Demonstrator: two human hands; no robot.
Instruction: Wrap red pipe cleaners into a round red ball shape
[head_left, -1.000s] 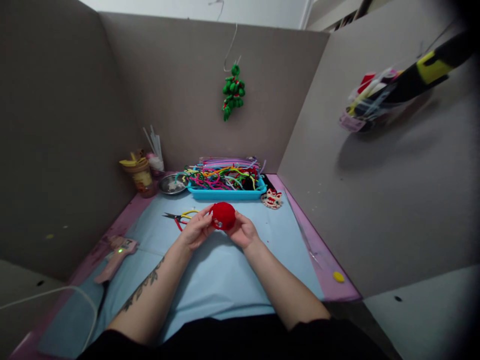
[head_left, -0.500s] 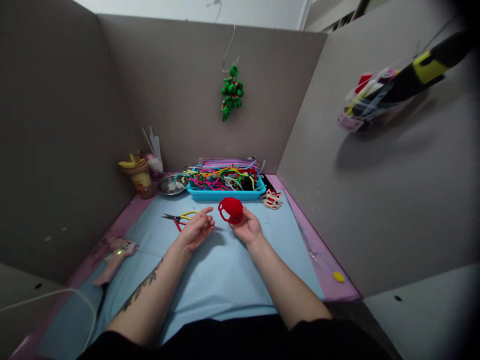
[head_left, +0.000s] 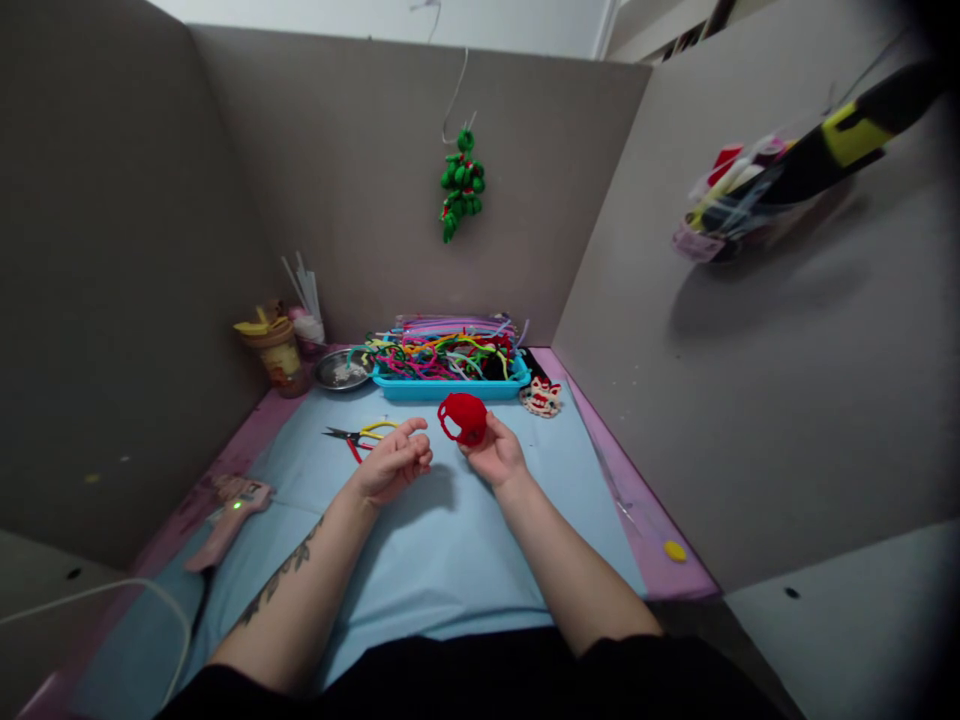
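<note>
Toward the far edge of the tabletop [head_left: 651,520], a red piece [head_left: 469,412] is gripped by the right hand [head_left: 498,455]; the left hand [head_left: 393,465] is loosely curled alongside.

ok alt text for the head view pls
The right hand holds a holed red piece above blue cloth; the left hand is close, not touching it. Behind sits a tray of coloured strands; scissors lie to the left.

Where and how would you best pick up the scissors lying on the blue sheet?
Probably by the yellow handle, coming from the right: the scissors lie with their dark, pointed blades toward the left and the handles spread apart. The left hand is nearest, partly hiding the red handle.
</note>
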